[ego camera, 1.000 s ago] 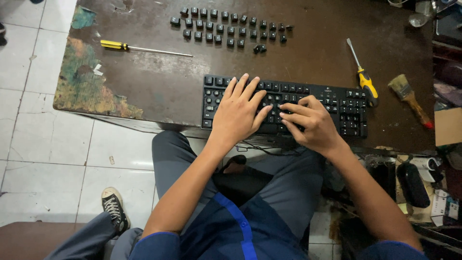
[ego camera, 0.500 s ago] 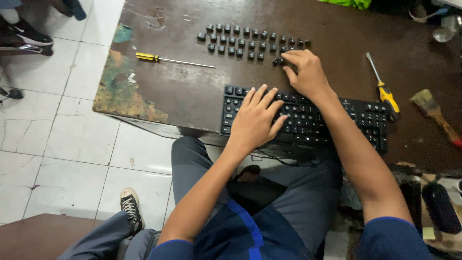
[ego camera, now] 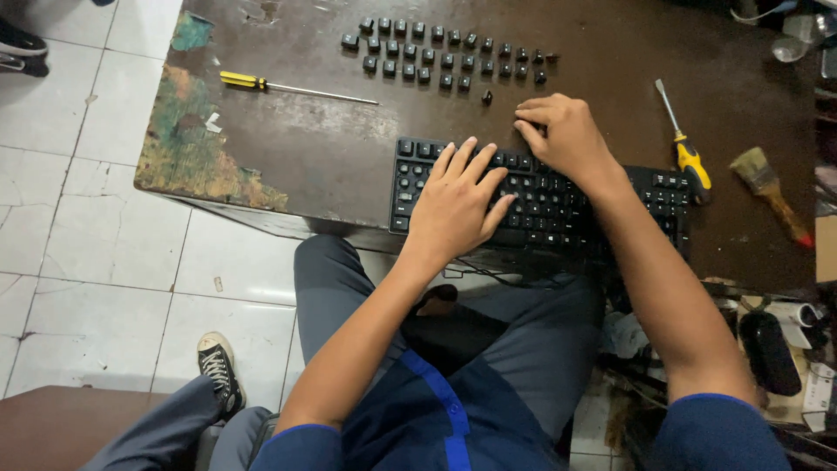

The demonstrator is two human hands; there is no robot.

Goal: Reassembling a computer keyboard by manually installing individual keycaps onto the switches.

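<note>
My left hand point(ego camera: 458, 205) lies flat and open on the black keyboard point(ego camera: 540, 196), fingers spread across the keys of its left half, gripping nothing. My right hand point(ego camera: 562, 135) sits at the keyboard's far edge, knuckles up and fingers curled down toward the top row; I cannot tell whether anything is pinched under the fingertips. The keyboard rests at the near edge of the dark, worn counter point(ego camera: 331, 148), partly overhanging my lap. Beyond it, the loose black keycaps point(ego camera: 445, 52) are laid out in three rough rows, well apart from the keyboard, and one stray keycap point(ego camera: 486, 98) lies just beside my right hand. To the left on the counter lies a long yellow-handled screwdriver point(ego camera: 292, 87). To the right, a shorter screwdriver with a yellow and black handle point(ego camera: 684, 144) lies near the keyboard's right end, and a small paintbrush point(ego camera: 767, 192) lies further right.
</note>
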